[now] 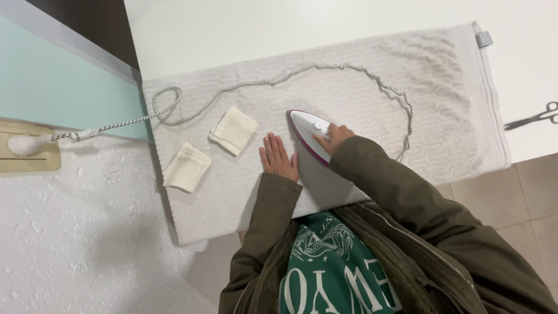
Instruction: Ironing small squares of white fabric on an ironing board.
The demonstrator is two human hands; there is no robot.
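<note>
The left hand [278, 157] lies flat, fingers extended and together, palm down on the white towel [360, 110] that covers the table [232, 29], gripping nothing, while just beside it the right hand [332, 137] is closed around the handle of the white iron [308, 132], whose soleplate rests on the towel. Beyond the hands, two folded cream cloth squares [233, 130] lie on the towel left of the iron, and the braided cord [261, 84] loops across the towel to a wall socket [26, 145]. Scissors [535, 116] lie on the table at the far right, well apart.
</note>
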